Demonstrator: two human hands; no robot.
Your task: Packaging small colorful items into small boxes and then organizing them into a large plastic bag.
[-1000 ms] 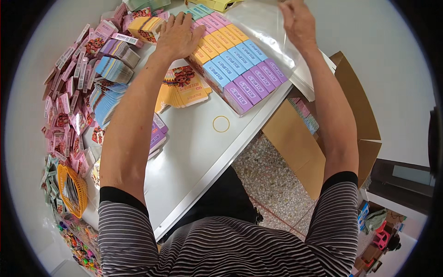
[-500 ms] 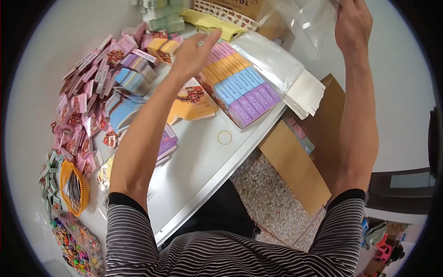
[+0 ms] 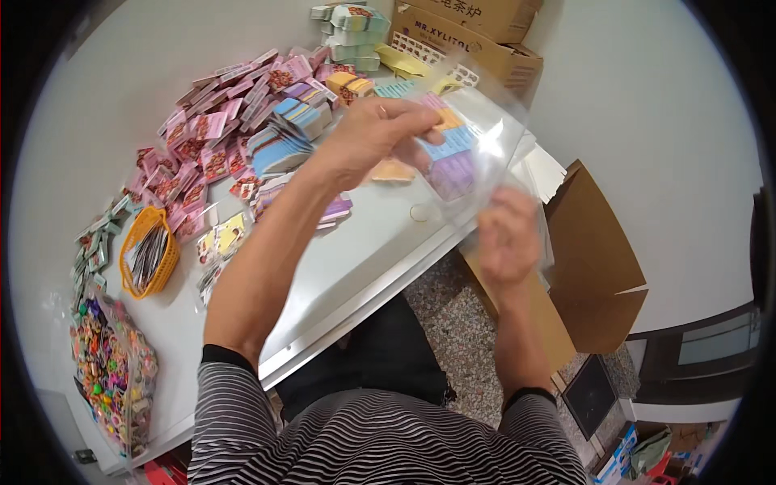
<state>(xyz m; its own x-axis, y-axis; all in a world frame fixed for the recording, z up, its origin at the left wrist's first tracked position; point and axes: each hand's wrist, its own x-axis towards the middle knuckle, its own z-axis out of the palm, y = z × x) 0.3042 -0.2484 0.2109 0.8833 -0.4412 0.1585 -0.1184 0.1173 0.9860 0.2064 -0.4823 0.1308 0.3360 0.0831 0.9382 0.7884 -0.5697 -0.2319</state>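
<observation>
A large clear plastic bag [image 3: 505,121] is stretched between my two hands above the table's front edge. My left hand [image 3: 376,136] pinches one side of it between thumb and fingers. Lower and to the right, my right hand [image 3: 511,234] is curled at the bag's near edge, somewhat blurred. Through the film shows a block of small boxes [image 3: 453,174] in rows of pink, orange, blue and purple, partly covered by my left hand. More flat clear bags [image 3: 478,105] lie behind, beside white sheets [image 3: 543,171].
Pink packs [image 3: 212,125] are heaped at the left, near blue card stacks [image 3: 279,147]. A yellow basket [image 3: 166,263] and a bag of colourful trinkets [image 3: 113,372] stand nearer. Cardboard boxes [image 3: 517,65] stand at the back; an open carton [image 3: 602,267] sits below the table's right edge.
My right hand has come down from the upper right, drawing the clear bag across in front of the coloured boxes. My left hand has closed on the bag. The view has shifted.
</observation>
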